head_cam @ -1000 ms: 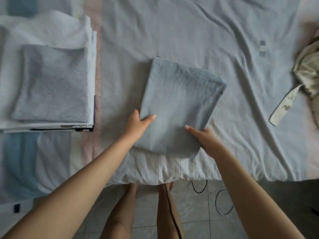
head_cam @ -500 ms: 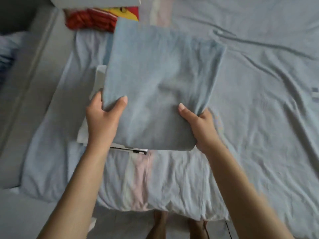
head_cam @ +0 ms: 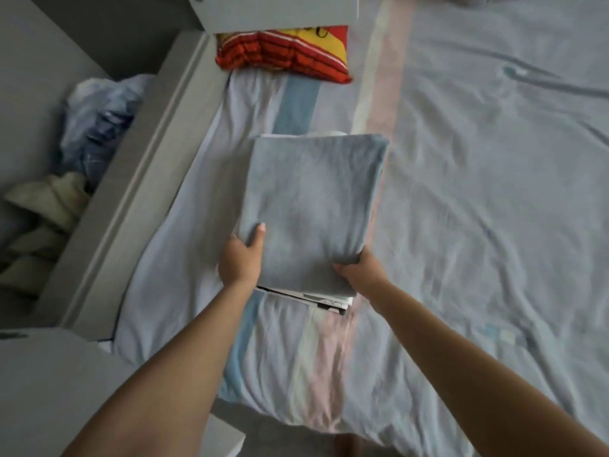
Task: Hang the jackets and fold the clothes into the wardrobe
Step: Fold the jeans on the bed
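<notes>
A: The folded blue garment (head_cam: 313,209) covers nearly the whole pile (head_cam: 329,300) beneath it. Only thin edges peek out at the near end, and the layers can't be counted.
B: On the left hand (head_cam: 242,258), thumb on top, fingers out of sight under the cloth.
A: Same on the right hand (head_cam: 357,270), its fingers are buried under the corner.
B: Up top, a grey panel (head_cam: 280,8) hides the far part of the red and yellow cloth (head_cam: 283,51); its print is unreadable.
A: The crumpled clothes (head_cam: 95,127) on the left are blurred, partly behind the grey rail (head_cam: 141,179), and run off the frame's edge.
</notes>
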Demonstrator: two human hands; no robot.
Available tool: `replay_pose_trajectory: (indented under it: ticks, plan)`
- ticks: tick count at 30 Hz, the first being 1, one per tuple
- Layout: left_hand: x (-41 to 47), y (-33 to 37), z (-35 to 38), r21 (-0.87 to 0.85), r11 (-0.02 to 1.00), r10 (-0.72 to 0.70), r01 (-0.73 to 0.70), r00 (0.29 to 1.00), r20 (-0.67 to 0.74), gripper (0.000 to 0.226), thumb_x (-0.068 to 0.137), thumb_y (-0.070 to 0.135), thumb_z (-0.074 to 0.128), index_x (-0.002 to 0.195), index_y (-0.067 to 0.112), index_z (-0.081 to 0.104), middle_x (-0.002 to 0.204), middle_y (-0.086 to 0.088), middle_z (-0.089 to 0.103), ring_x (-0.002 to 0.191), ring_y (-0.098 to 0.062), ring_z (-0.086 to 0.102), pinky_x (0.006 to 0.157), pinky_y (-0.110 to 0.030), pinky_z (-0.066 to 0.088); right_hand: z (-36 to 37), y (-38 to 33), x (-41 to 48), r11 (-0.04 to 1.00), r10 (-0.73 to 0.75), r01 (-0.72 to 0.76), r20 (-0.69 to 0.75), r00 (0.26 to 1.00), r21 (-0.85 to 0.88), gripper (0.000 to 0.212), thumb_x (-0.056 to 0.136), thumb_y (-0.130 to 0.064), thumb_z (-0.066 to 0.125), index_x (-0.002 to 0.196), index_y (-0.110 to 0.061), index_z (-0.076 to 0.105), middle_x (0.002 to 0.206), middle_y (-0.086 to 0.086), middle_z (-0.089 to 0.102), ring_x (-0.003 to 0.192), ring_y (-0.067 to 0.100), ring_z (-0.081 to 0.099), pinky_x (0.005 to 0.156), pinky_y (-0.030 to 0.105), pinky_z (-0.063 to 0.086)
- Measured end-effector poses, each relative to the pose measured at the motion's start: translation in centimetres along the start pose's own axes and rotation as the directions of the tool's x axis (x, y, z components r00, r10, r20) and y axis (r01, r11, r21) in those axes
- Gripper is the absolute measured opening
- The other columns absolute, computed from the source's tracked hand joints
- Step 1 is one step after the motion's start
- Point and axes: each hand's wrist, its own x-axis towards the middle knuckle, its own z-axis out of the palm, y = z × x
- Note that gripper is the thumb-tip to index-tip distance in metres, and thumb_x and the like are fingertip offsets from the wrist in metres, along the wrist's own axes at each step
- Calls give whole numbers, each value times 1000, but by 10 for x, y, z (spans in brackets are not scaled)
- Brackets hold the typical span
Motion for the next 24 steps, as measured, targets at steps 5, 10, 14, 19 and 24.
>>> replay_pose_trajectory:
  ticks: [5, 10, 14, 19, 24]
  plan:
    - [16, 3, -9, 84, 987, 145, -136, 982, -121, 51, 97, 42, 46, 101, -8, 56, 104, -33, 62, 98, -46, 59, 76, -43, 43, 5, -3, -12, 979, -17, -1, 91, 996, 202, 44, 84, -3, 67, 124, -8, 51, 114, 8, 60, 100, 22, 57, 76, 26, 48]
    - [24, -15, -4, 92, 993, 75, -81, 995, 60, 54, 99, 40, 42, 110, -12, 56, 114, -33, 59, 108, -45, 55, 82, -41, 42, 12, 1, -6, 997, 6, -4, -19, 1000, 82, 44, 80, -6, 72, 120, -6, 53, 116, 12, 62, 103, 28, 60, 90, 38, 51]
    - [26, -15, -3, 9, 994, 110, -110, 994, 15, 52, 99, 38, 45, 93, -12, 59, 100, -35, 61, 96, -45, 58, 71, -38, 38, 11, 0, -7, 996, -28, 31, -33, 999, 86, 43, 82, -22, 73, 116, -10, 50, 115, 10, 61, 107, 28, 58, 97, 45, 46]
    - [16, -24, 4, -106, 985, 124, -139, 982, -140, 42, 95, 35, 54, 88, -6, 57, 88, -30, 63, 84, -43, 59, 64, -35, 32, 6, 13, -22, 897, -251, 170, -153, 956, -407, 28, 95, -38, 50, 112, -15, 47, 97, 1, 65, 106, 23, 59, 117, 39, 11]
    - [2, -12, 16, 109, 934, 357, -340, 877, -321, 38, 89, 31, 49, 119, 11, 59, 121, -17, 58, 110, -34, 53, 91, -43, 33, 20, 22, -29, 753, -554, 319, -293, 779, -576, 57, 88, -23, 57, 138, -11, 32, 143, 9, 40, 137, 23, 31, 118, 41, 6]
